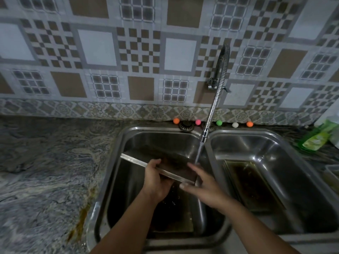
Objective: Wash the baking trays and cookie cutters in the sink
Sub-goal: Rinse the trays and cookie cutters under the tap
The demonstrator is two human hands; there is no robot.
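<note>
Sink [117, 143] of steel with two basins fills the lower half of the view; a second dark tray [253, 186] lies in the right basin. In the left basin the baking tray [161, 162] is held tilted under the water stream [199, 153] from the flexible faucet [214, 99]. The left hand [157, 180] grips its near rim, fingers curled over the edge. The right hand [203, 182] lies with straight fingers on the right end, under the water. I think it is best to keep the tilt, so dirty water runs off, and to rub toward the low corner.
</note>
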